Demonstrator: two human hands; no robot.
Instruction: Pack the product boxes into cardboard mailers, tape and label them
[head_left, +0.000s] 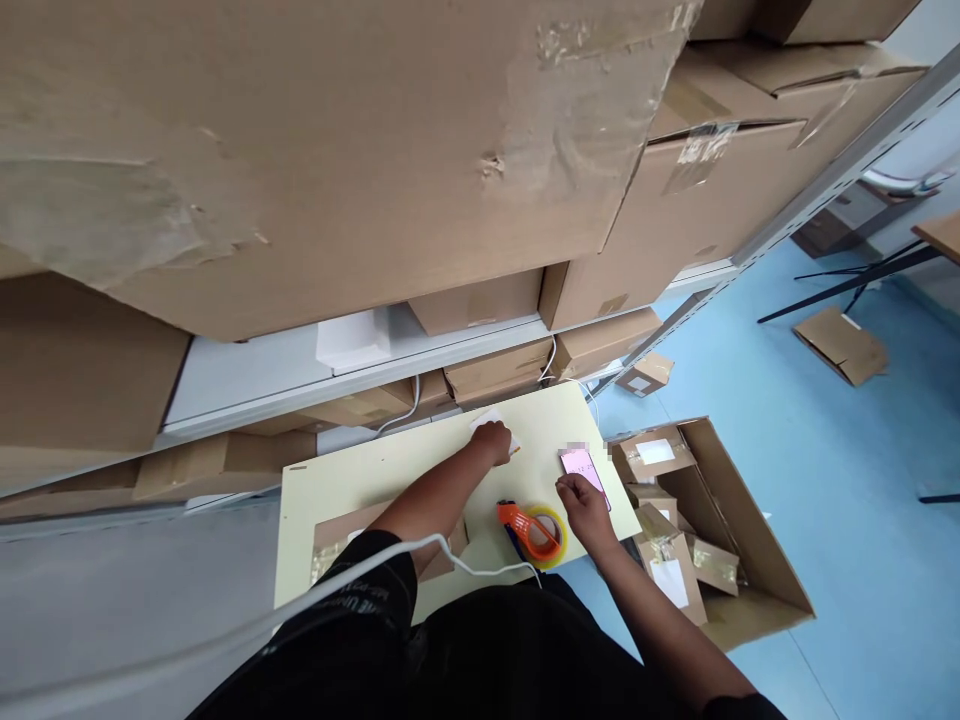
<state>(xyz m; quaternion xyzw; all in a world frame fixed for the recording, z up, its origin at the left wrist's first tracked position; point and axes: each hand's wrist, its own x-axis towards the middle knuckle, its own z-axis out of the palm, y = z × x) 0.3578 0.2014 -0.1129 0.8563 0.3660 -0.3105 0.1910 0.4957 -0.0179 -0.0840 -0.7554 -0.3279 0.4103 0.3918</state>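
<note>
My left hand (493, 442), fingers closed, rests over a small white sheet or packet (484, 419) on the cream tabletop (360, 478); whether it grips the packet is hidden. My right hand (587, 510) is curled with the fingers together, at the lower left edge of a phone (579, 462) with a lit pink screen. What those fingers hold, if anything, cannot be made out. Between my hands and nearer my body lies an orange tape dispenser (525, 525) with a yellow-edged tape roll (550, 530). Partly behind my left forearm, a taped cardboard box (334, 530) sits on the table.
Shelving with large cardboard boxes (360, 160) overhangs the table's far side. Right of the table, an open carton (750, 500) holds several small labelled boxes. A white cable (337, 590) crosses in front of my left arm. Another small box (646, 373) stands on the blue floor.
</note>
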